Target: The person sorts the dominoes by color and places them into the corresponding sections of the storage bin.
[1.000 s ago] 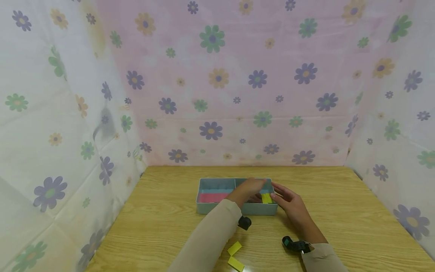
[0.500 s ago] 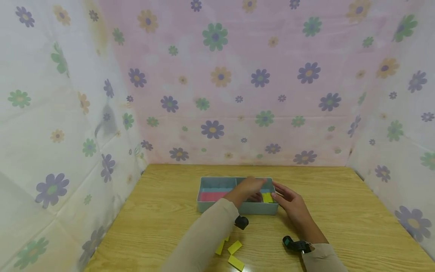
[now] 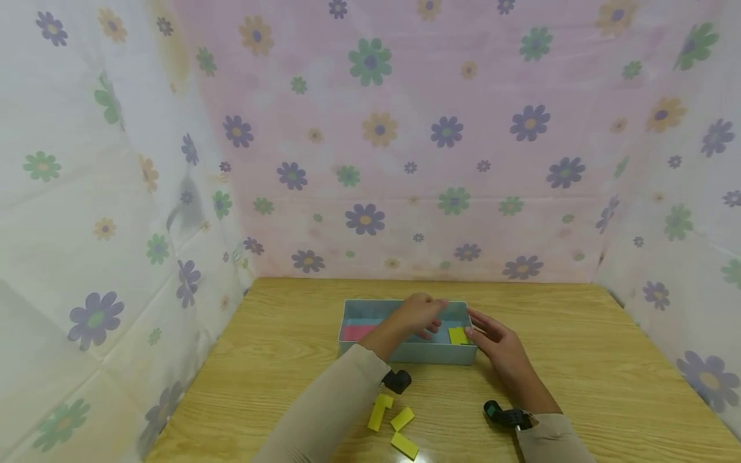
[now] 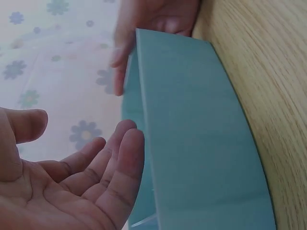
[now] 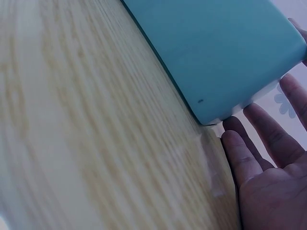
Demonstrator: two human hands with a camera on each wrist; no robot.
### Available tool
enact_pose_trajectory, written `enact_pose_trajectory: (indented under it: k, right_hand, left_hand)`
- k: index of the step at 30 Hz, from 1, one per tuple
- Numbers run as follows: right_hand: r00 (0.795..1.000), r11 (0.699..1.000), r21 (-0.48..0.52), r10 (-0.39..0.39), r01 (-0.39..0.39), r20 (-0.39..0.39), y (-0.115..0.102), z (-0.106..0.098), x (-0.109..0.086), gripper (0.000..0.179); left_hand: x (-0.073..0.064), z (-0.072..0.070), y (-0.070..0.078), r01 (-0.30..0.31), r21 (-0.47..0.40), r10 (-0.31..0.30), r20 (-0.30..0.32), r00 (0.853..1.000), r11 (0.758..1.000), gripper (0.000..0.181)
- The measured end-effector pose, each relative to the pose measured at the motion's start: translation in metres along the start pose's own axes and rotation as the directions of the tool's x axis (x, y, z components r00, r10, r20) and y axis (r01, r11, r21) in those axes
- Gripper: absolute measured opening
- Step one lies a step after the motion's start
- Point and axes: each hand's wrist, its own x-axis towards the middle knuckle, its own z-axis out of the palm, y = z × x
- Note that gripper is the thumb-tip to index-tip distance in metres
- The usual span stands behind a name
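Observation:
A light blue divided box (image 3: pixel 440 353) stands on the table. My left hand (image 3: pixel 418 314) hovers over its right compartment with nothing in it; in the left wrist view its fingers (image 4: pixel 125 158) are loosely bent beside the box's long wall. At the box's right end my right hand (image 3: pixel 505 350) touches the end wall with extended fingers (image 5: pixel 268 129), the thumb near the rim. Inside that end lie flat yellow blocks (image 3: pixel 458 335). Something pink (image 3: pixel 356 332) lies in the left compartment, partly hidden by my left forearm.
Several loose yellow blocks (image 3: pixel 404 445) lie on the wooden table (image 3: pixel 278 360) in front of the box, near my left sleeve (image 3: pixel 330 405). Flower-patterned cloth (image 3: pixel 370 148) walls the table off at the back and both sides.
My left hand has lifted a little and shifted left from deeper inside the right compartment. Its forearm has uncovered more yellow blocks on the table. The right hand stays at the box's end.

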Motion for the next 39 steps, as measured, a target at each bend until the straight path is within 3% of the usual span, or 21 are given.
enact_pose_trajectory:
  k: [6,23,29,34,39]
  right_hand:
    - [1.000,1.000,-0.007,-0.002,0.002,0.002,0.000,0.000,0.000,0.066]
    - [1.000,1.000,-0.021,-0.013,0.013,0.001,-0.001,0.001,-0.002,0.068]
    - [1.000,1.000,-0.021,-0.019,0.019,0.003,0.000,-0.001,-0.002,0.068]
    - [1.000,1.000,-0.017,-0.013,0.013,0.004,0.002,-0.001,0.000,0.067]
    - [0.999,0.999,-0.016,-0.033,0.034,0.008,0.003,0.000,0.000,0.067]
  left_hand:
    - [-0.015,-0.013,-0.005,-0.047,0.003,0.047,-0.037,0.998,0.999,0.054]
    - [-0.050,-0.041,-0.027,-0.153,-0.073,0.152,-0.028,0.988,0.985,0.045]
    - [-0.060,-0.045,-0.043,-0.206,-0.031,0.205,-0.025,0.978,0.978,0.039]
    - [-0.071,-0.043,-0.056,-0.212,0.014,0.213,-0.044,0.976,0.977,0.039]
    - [-0.077,-0.039,-0.067,-0.235,0.036,0.236,-0.021,0.972,0.971,0.036]
